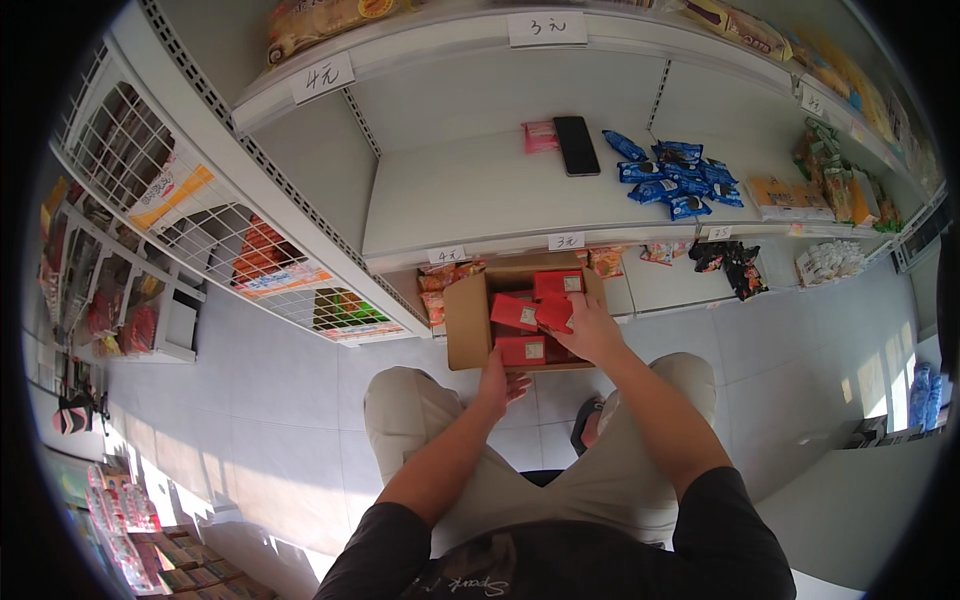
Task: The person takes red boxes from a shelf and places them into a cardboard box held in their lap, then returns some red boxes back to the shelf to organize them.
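Note:
An open cardboard box [466, 324] stands in front of me at the lower shelf, with red packets inside that bear white labels. My right hand [594, 330] reaches over its right side and grips a red packet [553, 313] above the others. At the near left corner, my left hand [501, 384] holds the box wall, thumb at the rim and fingers outside. One red packet [513, 310] lies tilted near the middle of the box. Another red packet [519, 350] rests along the near wall, and a third red packet [556, 283] is at the far right.
The white middle shelf [465, 187] carries a pink packet [538, 137], a black smartphone [577, 146] and several blue snack packets [679, 176]. Black packets [739, 270] lie on the lower shelf. A wire mesh panel [225, 202] rises at left. My knees flank the box.

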`<state>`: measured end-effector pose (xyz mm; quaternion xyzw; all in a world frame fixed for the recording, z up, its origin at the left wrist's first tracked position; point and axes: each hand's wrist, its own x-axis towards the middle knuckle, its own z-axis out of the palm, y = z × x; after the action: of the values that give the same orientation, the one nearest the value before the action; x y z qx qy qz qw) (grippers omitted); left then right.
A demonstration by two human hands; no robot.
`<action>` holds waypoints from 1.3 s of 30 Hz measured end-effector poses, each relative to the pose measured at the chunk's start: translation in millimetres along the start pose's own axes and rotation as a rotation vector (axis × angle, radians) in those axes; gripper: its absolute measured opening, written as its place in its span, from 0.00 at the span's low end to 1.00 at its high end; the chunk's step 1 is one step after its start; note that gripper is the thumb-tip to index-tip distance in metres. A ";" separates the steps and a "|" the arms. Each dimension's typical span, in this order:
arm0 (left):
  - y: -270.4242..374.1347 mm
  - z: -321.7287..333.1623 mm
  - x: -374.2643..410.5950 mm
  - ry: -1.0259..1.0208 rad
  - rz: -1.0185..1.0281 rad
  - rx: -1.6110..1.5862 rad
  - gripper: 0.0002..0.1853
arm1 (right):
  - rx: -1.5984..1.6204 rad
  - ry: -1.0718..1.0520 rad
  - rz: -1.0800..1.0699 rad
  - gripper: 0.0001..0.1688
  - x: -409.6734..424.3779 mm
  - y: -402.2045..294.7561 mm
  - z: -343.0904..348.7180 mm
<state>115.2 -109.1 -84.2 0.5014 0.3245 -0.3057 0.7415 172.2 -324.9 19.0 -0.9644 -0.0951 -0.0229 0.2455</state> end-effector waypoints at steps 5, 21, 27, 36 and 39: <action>4.5 9.5 -9.2 -0.007 0.007 0.000 0.48 | -0.107 -0.219 0.162 0.41 -4.8 -5.4 -6.5; 3.9 2.7 -1.4 0.021 0.007 -0.010 0.47 | -0.064 -0.352 -0.116 0.37 -8.9 -1.8 -28.8; 4.5 4.6 -2.7 0.033 0.017 -0.020 0.46 | -0.029 -0.495 -0.073 0.41 -5.3 12.6 -23.7; 1.8 -0.6 -0.7 0.034 -0.007 -0.100 0.41 | -0.228 -0.735 -0.041 0.46 1.9 29.9 17.1; 2.0 2.1 -1.6 -0.006 -0.004 -0.087 0.38 | -0.277 -0.649 -0.045 0.41 5.7 46.3 36.7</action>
<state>116.2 -110.3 -81.2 0.4670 0.3362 -0.2945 0.7630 186.7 -346.2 -34.5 -0.9432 -0.1853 0.2669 0.0690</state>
